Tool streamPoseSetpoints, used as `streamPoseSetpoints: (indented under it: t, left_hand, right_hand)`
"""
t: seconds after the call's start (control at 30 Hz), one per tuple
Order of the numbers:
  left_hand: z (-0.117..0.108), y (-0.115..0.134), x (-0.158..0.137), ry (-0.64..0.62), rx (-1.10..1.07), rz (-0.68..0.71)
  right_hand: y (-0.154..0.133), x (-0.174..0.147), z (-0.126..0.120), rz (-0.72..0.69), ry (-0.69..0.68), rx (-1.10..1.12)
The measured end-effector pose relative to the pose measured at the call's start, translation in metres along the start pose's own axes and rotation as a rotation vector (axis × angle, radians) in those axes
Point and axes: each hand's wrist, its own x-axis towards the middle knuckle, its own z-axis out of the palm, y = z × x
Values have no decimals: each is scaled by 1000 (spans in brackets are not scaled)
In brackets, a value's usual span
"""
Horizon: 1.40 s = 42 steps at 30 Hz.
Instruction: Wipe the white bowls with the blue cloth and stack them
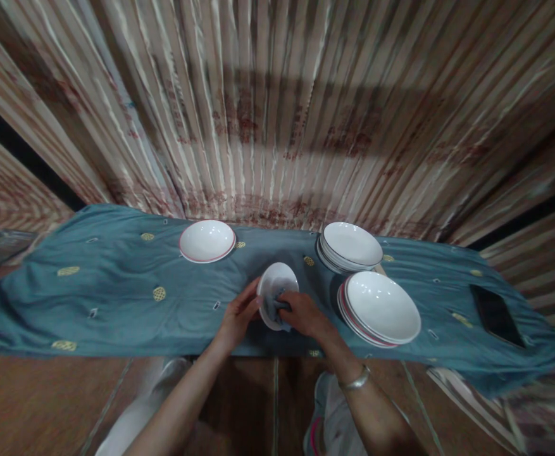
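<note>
A small white bowl (278,273) is tilted up over the near middle of the cloth-covered table, its inside facing me. My left hand (240,316) grips its left rim, thumb on the near side. Inside the bowl, my right hand (300,313) is closed on a grey-blue cloth (273,305) pressed against the inner wall. Part of the cloth hangs over the lower rim. A silver bracelet circles my right wrist.
At the back left sits a white dish (207,239) with a red rim. To the right stand two stacks, white plates (352,244) behind and larger white bowls (382,305) in front. A dark phone (497,315) lies farther right on the teal tablecloth (120,278). Pleated curtains (268,114) hang behind.
</note>
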Motion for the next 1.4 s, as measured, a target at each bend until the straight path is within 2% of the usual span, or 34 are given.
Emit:
streamPoseSetpoints:
  t: [0.13,0.27,0.47,0.57,0.73,1.0,1.27,1.4]
  left_hand:
    - [0,0,0,16,13,1]
    - [-1,0,-1,19,35,1]
    - [0,2,-3,-26,19,11]
    - [-1,1,-3,-21,2,7]
    - [-1,-1,-2,8,-10,-1]
    - [-1,0,-2,7,-18,20]
    - [-2,-6,1,48,-37,24]
    - [-1,-7,2,92,-30,17]
  right_hand:
    - [1,4,5,41,84,-84]
    - [5,10,9,44,250,-78]
    - [13,21,19,-46,539,117]
    - [12,25,22,-67,603,246]
    - [4,28,26,-105,566,440]
    - [-13,26,33,-158,471,619]
    - [-12,22,31,-121,282,580]
    - [-12,21,28,-122,241,515]
